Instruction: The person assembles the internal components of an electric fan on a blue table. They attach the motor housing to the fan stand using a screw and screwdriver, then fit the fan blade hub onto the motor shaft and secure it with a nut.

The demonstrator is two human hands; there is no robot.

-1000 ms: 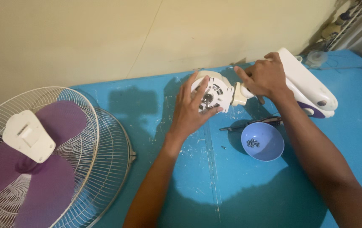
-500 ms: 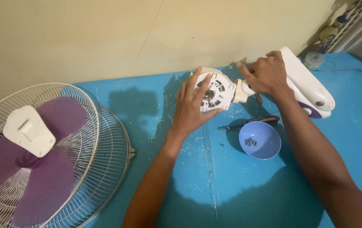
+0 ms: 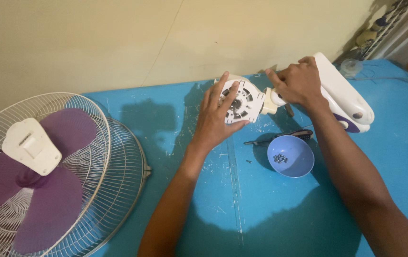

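Head view, left hand: the left hand (image 3: 215, 121) lies open, fingers spread flat over the face of the white motor housing (image 3: 243, 101), gripping nothing.
Right hand: the right hand (image 3: 298, 84) is clenched around the cream neck joint (image 3: 270, 100) just beside the housing.
Motor housing: at the far middle of the blue table (image 3: 261, 209), joined to the white stand base (image 3: 344, 93).
Nearby: a blue bowl (image 3: 290, 155) with small screws, a screwdriver (image 3: 280, 137) beside it.
Far left: wire fan guard (image 3: 118, 166), purple blades (image 3: 54, 190).

A single head-worn view looks steeply down and forward over the blue tabletop (image 3: 242, 209) toward the cream wall (image 3: 118, 43) behind it. It sits close, both forearms entering from the bottom edge, the fan grille (image 3: 118, 162) cropped at the left.
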